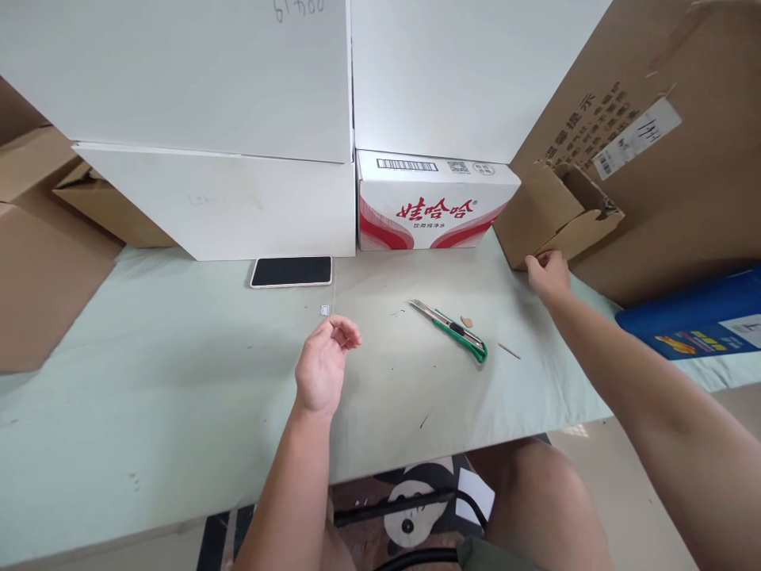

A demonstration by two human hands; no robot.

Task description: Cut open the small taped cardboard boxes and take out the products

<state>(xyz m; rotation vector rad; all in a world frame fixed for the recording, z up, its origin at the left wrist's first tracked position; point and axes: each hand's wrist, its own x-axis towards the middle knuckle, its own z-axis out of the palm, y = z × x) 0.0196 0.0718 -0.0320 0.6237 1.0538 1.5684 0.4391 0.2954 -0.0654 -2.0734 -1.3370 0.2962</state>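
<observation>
My left hand [324, 365] hangs over the middle of the table, palm up, with its fingers loosely curled and nothing in it. My right hand [548, 274] is at the lower front edge of a small brown cardboard box [532, 210], fingers bent against it. The box's top flaps stand open, and its inside is mostly hidden. Between my hands lies a green utility knife [452, 327] with its blade end pointing up and left. Beside it are a small brown scrap [467, 322] and a thin stick [510, 350]. A tiny white square [324, 310] lies just beyond my left hand.
A phone [291, 271] lies before white boxes [277, 202] at the back. Next to them stands a red-and-white water carton [437, 210]. A large brown cardboard sheet [683, 182] and a blue package [695, 317] bound the right; brown boxes [53, 277] stand left.
</observation>
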